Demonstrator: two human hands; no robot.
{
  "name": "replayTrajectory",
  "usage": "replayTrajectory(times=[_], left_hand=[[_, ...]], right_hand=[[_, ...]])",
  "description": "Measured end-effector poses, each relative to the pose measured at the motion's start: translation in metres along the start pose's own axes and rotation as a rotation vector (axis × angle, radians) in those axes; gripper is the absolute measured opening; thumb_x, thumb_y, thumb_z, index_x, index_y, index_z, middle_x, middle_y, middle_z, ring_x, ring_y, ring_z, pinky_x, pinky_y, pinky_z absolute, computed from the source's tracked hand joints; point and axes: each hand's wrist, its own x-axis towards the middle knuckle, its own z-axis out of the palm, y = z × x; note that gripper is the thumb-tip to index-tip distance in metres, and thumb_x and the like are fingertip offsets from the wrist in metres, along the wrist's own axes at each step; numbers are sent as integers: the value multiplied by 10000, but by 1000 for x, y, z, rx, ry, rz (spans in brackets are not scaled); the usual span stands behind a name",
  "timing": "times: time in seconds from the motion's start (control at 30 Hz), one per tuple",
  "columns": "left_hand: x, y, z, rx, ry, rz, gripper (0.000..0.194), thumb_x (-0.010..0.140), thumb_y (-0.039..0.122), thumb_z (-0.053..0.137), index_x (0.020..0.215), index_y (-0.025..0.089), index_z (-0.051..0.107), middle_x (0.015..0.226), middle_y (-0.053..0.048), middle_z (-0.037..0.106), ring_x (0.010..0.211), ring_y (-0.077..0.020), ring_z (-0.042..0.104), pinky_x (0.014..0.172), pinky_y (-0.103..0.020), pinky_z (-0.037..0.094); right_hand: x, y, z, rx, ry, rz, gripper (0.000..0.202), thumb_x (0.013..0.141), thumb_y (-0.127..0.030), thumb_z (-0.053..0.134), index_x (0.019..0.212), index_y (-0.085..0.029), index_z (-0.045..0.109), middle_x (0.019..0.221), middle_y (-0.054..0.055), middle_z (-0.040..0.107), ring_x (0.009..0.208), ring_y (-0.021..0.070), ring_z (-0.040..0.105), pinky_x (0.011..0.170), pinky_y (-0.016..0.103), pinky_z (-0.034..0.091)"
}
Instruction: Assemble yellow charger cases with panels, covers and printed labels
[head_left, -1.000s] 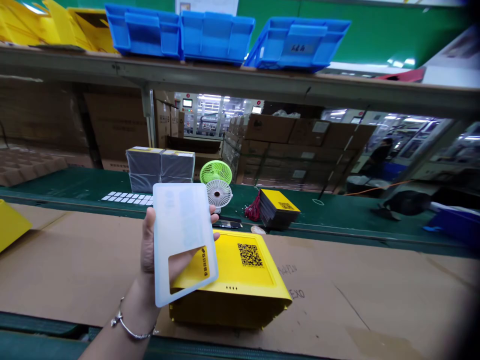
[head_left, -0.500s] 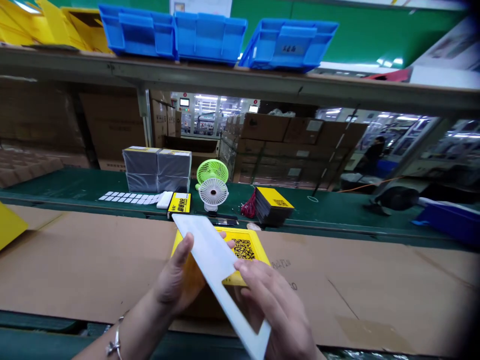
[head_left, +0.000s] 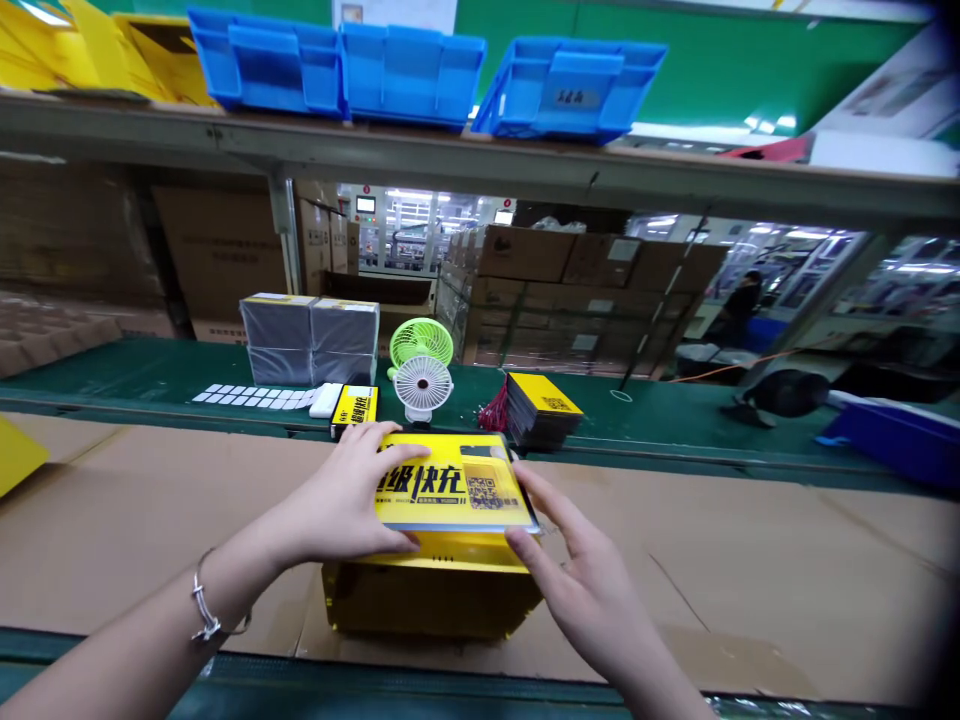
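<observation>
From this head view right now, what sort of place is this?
Probably a factory workstation: blue bins on a shelf, stacked cartons behind the green bench, and lit machinery beyond.

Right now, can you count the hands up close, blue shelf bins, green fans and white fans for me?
Left hand and right hand: 2
Blue shelf bins: 3
Green fan: 1
White fan: 1
Total: 7
</observation>
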Motion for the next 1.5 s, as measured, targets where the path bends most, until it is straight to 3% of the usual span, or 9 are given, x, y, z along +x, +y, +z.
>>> replayTrajectory(times=[0.07, 0.13, 0.47, 1.07, 1.33, 1.5], left_hand=[[3, -8, 6, -86, -66, -41, 759, 564, 522, 757, 1239, 313, 480, 1357, -94, 328, 1285, -342, 249, 1043, -548, 268], [5, -13, 9, -138, -113, -73, 768, 539, 568, 756, 1219, 312, 507, 1343, -99, 339, 1280, -341, 262, 1048, -534, 265], [11, -5, 12, -191, -145, -107, 835, 461, 609, 773, 1207, 327, 525, 1313, -104, 350, 1258, -365, 289, 1028, -549, 277], [-1, -12, 15, -337, -70, -155, 702, 512, 486, 804, 1151, 328, 557, 1396, -73, 303, 1295, -359, 263, 1060, -548, 243], [7, -10, 15, -271, -129, -152, 784, 465, 554, 800, 1174, 339, 544, 1384, -84, 306, 1306, -371, 223, 1061, -565, 214], [12, -8, 13, -239, -150, -128, 814, 469, 575, 789, 1200, 336, 524, 1354, -81, 339, 1279, -343, 282, 1057, -517, 259]], right_hand=[[-1, 17, -5, -222, -55, -18, 463, 827, -478, 560, 1244, -279, 534, 1418, 56, 357, 1291, 287, 333, 1072, 512, 268], [-1, 30, -10, -263, -110, 13, 440, 838, -486, 536, 1230, -284, 555, 1415, 52, 363, 1288, 282, 342, 1068, 517, 275], [3, 53, -20, 35, -106, 70, 415, 757, -439, 669, 1120, -240, 640, 1326, 82, 475, 1235, 308, 416, 1047, 504, 325], [3, 49, -26, -151, -129, -38, 330, 765, -444, 659, 1046, -272, 682, 1284, 70, 519, 1164, 307, 496, 991, 498, 412], [4, 50, -27, -94, -133, -18, 272, 756, -424, 674, 989, -288, 702, 1289, 46, 515, 1173, 293, 490, 993, 475, 422], [6, 52, -28, -82, -137, 7, 274, 739, -423, 686, 968, -273, 711, 1269, 60, 528, 1148, 312, 509, 977, 490, 433]])
